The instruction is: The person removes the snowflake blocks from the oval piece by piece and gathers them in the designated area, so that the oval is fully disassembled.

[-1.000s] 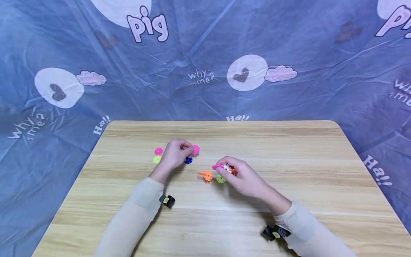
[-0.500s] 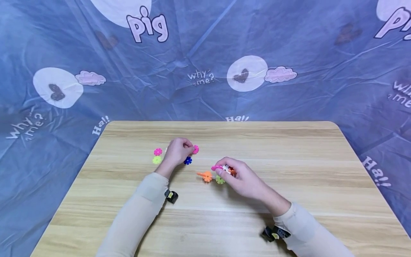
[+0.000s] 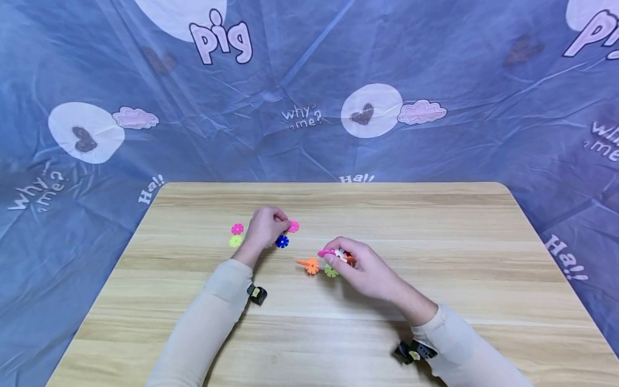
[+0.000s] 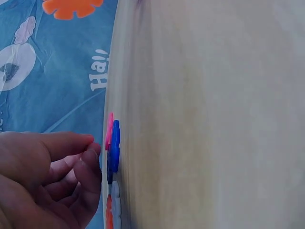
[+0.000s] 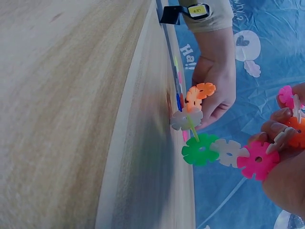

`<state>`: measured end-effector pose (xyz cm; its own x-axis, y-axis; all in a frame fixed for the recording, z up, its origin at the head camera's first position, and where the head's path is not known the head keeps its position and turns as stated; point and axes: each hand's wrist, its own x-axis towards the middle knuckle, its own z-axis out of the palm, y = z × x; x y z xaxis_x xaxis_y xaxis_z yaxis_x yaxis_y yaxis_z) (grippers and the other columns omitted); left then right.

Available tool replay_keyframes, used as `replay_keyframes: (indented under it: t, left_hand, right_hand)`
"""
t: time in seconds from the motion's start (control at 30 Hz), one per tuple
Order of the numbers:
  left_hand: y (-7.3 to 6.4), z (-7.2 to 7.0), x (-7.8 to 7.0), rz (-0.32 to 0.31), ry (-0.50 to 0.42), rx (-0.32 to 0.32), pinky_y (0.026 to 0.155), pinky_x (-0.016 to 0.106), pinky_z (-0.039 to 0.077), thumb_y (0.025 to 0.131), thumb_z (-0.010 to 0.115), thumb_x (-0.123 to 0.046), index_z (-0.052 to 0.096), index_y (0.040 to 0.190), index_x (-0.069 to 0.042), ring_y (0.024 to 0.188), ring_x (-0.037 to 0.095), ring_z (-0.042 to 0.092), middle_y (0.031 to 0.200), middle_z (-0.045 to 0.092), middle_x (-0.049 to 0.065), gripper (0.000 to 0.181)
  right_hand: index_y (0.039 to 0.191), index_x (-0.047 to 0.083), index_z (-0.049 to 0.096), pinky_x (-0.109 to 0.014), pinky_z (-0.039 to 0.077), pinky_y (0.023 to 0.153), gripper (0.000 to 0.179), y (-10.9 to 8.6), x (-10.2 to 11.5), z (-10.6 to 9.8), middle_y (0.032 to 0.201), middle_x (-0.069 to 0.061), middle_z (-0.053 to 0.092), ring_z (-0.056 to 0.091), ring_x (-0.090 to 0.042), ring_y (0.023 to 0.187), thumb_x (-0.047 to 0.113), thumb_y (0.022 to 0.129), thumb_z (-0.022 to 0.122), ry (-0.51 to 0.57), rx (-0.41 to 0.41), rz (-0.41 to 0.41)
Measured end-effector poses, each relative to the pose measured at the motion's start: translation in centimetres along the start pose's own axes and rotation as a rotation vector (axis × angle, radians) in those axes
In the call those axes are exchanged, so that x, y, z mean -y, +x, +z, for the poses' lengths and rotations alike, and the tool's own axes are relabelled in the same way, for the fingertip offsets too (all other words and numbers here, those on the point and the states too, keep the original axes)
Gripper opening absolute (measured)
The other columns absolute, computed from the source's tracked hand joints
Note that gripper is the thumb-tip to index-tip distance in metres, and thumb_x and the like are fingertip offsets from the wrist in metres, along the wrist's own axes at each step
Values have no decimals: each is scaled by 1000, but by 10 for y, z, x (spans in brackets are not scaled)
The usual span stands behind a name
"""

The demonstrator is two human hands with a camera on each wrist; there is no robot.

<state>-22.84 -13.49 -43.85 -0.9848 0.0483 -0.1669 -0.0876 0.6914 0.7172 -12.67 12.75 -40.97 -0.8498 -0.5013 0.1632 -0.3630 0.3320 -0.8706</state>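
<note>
My left hand (image 3: pixel 265 228) is low over the table, thumb and index fingertips together at the edge of a pink snowflake disc (image 3: pixel 294 227). In the left wrist view the tips meet close beside this disc (image 4: pixel 109 132); I cannot tell whether they pinch it. Just in front lies a blue disc (image 3: pixel 282 242). My right hand (image 3: pixel 365 269) grips a chain of joined snowflake discs between thumb and fingers. In the right wrist view the chain runs through a pink disc (image 5: pixel 258 160), a clear one, a green one (image 5: pixel 200 149) and orange ones (image 5: pixel 194 98). Fingers hide part of it.
Left of the left hand lie another pink disc (image 3: pixel 237 229) and a yellow-green disc (image 3: pixel 235 241). A clear disc (image 4: pixel 116 205) and an orange-red one (image 4: pixel 109 212) appear low in the left wrist view. The wooden table (image 3: pixel 314 344) backs onto a blue printed cloth (image 3: pixel 271 134).
My left forearm has shifted slightly forward and right, and the pink disc at its fingertips has moved a tiny bit toward me. The right hand keeps its grip on the chain, nearly still.
</note>
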Motion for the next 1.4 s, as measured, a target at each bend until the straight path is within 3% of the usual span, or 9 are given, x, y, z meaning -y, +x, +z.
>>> replay_keyframes:
  t: [0.33, 0.53, 0.8, 1.13, 1.2, 1.4]
  left_hand:
    - [-9, -16, 4, 53, -112, -15, 74, 31, 56, 103, 71, -18, 80, 107, -5, 77, 19, 67, 91, 75, 8, 16]
    - [-19, -20, 7, 124, -165, -2, 77, 28, 54, 103, 70, -16, 80, 109, -3, 80, 17, 66, 93, 77, 12, 18]
    - [-39, -21, 3, 203, -219, 59, 74, 26, 57, 104, 70, -16, 78, 117, -1, 85, 17, 66, 100, 77, 11, 22]
    - [-63, -17, -7, 310, -334, 140, 72, 22, 58, 103, 72, -13, 75, 119, 4, 93, 42, 72, 102, 78, 17, 24]
    - [-66, -16, -8, 325, -356, 157, 73, 23, 59, 102, 73, -12, 75, 119, 5, 93, 42, 72, 103, 78, 17, 24]
    - [-75, -13, -14, 389, -362, 215, 76, 24, 60, 100, 76, -11, 76, 119, 3, 90, 22, 70, 107, 76, 12, 24]
  right_hand:
    - [120, 9, 73, -35, 61, 99, 16, 0, 0, 1, 121, -11, 79, 74, -18, 112, 17, 109, 64, -1, -6, 1]
    - [119, 11, 73, -36, 61, 99, 15, 0, -1, 2, 121, -11, 79, 73, -18, 112, 17, 109, 64, -5, -11, 3]
    - [119, 14, 73, -36, 60, 100, 14, 0, -3, 2, 118, -5, 80, 73, -17, 113, 17, 109, 64, -10, -20, -4]
    - [119, 12, 73, -40, 60, 103, 15, 2, -6, 4, 120, -11, 79, 74, -24, 117, 18, 110, 62, -15, -26, -2]
    - [120, 12, 73, -41, 60, 103, 16, 2, -5, 4, 120, -11, 79, 74, -24, 117, 18, 110, 62, -16, -27, 2]
    - [120, 13, 73, -41, 60, 103, 16, 2, -3, 4, 119, -10, 79, 74, -22, 115, 19, 109, 64, -19, -29, 19]
